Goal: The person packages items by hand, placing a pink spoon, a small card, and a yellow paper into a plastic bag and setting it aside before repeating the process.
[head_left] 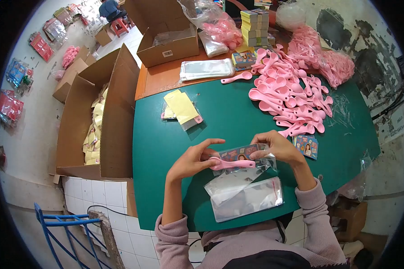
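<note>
Near the front of the green table, my left hand [194, 160] is closed on a pink spoon [233, 164], its thumb on the spoon's left end. My right hand [276, 148] pinches a printed card [238, 154] and the clear plastic bag [270, 165] around it. The spoon lies across the card's lower edge; whether it is inside the bag I cannot tell. Just below lies a stack of clear bags [249, 201]. Right of my right hand are small printed cards [306, 146]. Behind them spreads a big heap of pink spoons [292, 92].
Yellow cards on packed bags [182, 107] lie at the table's left. Farther back are more clear bags [206, 69], card stacks [255, 28] and an open carton [166, 47]. A tall carton of packages [78, 130] stands left; a person [110, 10] sits far back.
</note>
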Motion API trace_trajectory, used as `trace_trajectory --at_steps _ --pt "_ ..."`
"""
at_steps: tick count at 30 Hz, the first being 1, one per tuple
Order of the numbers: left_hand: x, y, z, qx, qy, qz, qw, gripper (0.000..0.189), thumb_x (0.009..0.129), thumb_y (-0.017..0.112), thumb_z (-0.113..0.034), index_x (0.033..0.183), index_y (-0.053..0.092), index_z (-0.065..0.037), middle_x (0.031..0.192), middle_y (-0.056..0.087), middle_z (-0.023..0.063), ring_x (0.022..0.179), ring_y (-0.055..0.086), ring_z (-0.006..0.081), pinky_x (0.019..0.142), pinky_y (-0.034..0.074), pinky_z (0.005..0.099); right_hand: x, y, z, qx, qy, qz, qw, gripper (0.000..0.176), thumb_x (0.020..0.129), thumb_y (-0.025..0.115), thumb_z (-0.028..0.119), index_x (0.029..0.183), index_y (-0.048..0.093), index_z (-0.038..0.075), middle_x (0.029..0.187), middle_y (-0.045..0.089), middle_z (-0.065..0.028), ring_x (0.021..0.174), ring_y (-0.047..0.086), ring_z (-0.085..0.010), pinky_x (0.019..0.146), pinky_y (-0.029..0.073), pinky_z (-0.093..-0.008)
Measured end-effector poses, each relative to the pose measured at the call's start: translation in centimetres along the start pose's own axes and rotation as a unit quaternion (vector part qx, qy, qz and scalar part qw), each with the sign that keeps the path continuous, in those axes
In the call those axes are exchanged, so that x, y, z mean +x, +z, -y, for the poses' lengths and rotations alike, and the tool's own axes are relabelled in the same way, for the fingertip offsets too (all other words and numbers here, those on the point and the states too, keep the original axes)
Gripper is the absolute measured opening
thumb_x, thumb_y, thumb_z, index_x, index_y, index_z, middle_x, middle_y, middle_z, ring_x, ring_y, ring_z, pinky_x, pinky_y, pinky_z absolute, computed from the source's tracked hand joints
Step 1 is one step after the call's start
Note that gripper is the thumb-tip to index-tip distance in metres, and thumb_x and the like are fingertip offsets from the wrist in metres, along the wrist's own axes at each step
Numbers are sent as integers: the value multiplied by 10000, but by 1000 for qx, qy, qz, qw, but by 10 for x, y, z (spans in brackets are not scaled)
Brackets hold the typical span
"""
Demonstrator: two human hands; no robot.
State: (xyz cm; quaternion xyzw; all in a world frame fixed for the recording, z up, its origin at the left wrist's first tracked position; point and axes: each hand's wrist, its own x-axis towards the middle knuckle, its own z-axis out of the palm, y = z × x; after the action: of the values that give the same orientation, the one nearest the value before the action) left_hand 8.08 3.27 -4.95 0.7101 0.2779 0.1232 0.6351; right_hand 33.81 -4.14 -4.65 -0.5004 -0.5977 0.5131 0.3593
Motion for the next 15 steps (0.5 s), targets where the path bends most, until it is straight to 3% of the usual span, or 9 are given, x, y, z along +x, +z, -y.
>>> trace_trajectory --at_steps 2,6,8,15 --pt "2 -1 4 -11 -33 -27 999 544 783 660 -124 1262 413 -58 896 635 87 804 584 103 719 474 238 -2 0 6 11 53 17 998 223 676 742 122 699 548 16 584 496 20 561 434 -49 510 363 -218" --pt "1 4 -3 1 -23 -38 999 531 782 660 -114 1255 423 -59 881 634 77 796 579 94 711 478 235 2 4 -4 22 52 -20 998 233 678 750 136 681 553 13 573 501 21 555 435 -41 502 358 -203" --pt "1 6 -3 -87 -6 -8 996 540 770 674 -118 1249 432 -56 873 636 78 791 579 98 701 481 238 4 4 -6 -29 24 -49 998 209 684 745 131 677 573 14 594 531 8 584 463 -40 512 362 -191" --pt "5 7 3 -68 -17 -68 995 499 779 668 -131 1222 452 -54 860 628 74 789 581 107 700 478 235 8 -2 9 20 57 -3 998 181 697 714 98 673 558 8 614 537 6 599 472 -51 529 388 -222"
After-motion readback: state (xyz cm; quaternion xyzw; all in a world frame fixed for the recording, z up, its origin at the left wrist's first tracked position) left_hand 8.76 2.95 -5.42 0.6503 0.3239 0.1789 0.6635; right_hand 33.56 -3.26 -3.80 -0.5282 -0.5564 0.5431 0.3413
